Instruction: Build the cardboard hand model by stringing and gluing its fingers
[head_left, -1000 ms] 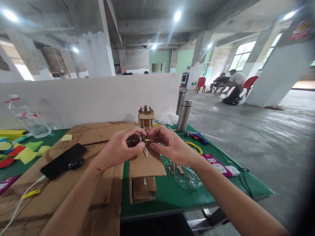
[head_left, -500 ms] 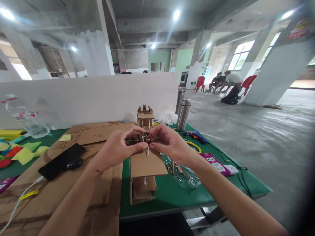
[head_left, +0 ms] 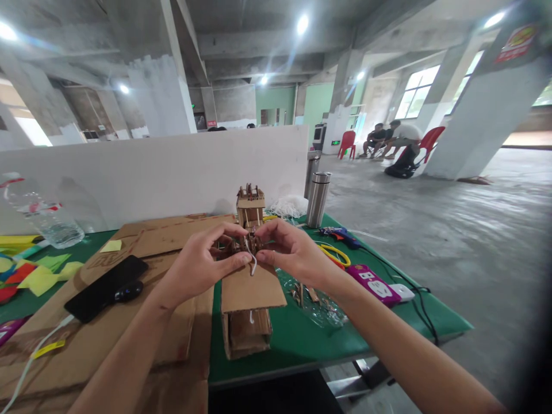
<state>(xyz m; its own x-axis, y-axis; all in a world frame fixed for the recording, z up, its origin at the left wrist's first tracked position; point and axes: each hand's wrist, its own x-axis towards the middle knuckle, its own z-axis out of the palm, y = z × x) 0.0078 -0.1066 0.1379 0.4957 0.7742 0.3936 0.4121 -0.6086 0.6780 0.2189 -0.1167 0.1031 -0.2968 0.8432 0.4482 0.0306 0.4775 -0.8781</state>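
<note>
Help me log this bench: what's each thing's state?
Brown cardboard model: standing, between left hand and right hand
Thin white string: end loose
Clear plastic bottle: capped, part full
Silver metal flask: upright, lidded
Black rectangular phone: screen dark
Blue plastic glue gun: lying down
Purple plastic power strip: face up

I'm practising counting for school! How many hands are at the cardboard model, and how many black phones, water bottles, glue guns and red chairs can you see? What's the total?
Hands: 2, the left hand and the right hand, at the cardboard model
Black phone: 1
Water bottle: 1
Glue gun: 1
Red chairs: 2
Total: 7
</note>
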